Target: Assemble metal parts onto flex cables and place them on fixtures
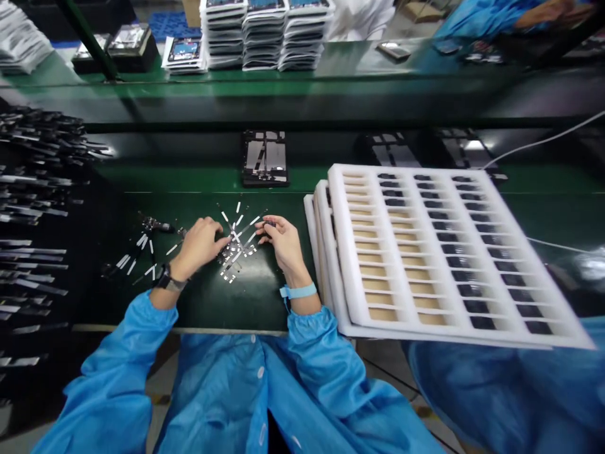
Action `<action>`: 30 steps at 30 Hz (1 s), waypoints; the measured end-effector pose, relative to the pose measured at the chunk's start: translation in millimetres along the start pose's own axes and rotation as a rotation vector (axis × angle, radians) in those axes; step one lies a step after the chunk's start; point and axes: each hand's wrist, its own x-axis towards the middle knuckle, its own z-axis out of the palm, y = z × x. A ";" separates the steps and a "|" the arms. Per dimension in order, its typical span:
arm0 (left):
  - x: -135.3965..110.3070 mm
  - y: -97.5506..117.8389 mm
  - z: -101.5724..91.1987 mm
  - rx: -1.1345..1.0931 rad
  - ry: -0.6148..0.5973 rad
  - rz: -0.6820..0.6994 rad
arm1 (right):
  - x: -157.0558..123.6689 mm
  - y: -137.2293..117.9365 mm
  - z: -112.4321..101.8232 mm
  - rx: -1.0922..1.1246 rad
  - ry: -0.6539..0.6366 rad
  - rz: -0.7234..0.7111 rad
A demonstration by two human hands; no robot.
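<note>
A loose heap of thin flex cables with white strips and small metal-looking pieces lies on the dark green bench between my hands. My left hand, with a dark watch on its wrist, rests at the heap's left side. Its thumb reaches the cables, and a gap shows between thumb and fingers. On the heap's right, my right hand pinches a small dark part between thumb and fingertips; its exact kind is too small to tell. A light blue band circles the right wrist. More flex cables lie left of my left hand.
White foam trays are stacked at the right, the top one partly filled with dark parts. An opened device lies behind the heap. Many strip cables hang at the left. Stacked wrapped devices stand on the shelf; other people's blue sleeves show.
</note>
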 end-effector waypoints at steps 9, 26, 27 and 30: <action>-28.0 52.7 41.0 0.036 0.047 0.218 | -1.4 -1.1 2.7 -0.062 0.001 -0.002; 6.8 7.5 -30.9 -0.892 0.751 -0.216 | -8.5 -15.9 9.1 -0.107 -0.005 -0.094; 10.1 4.6 -35.7 -1.025 0.743 -0.258 | -8.8 -16.3 9.2 -0.117 -0.010 -0.086; 16.3 -0.3 -42.0 -1.268 0.665 -0.300 | -10.2 -18.2 9.3 -0.116 -0.029 -0.075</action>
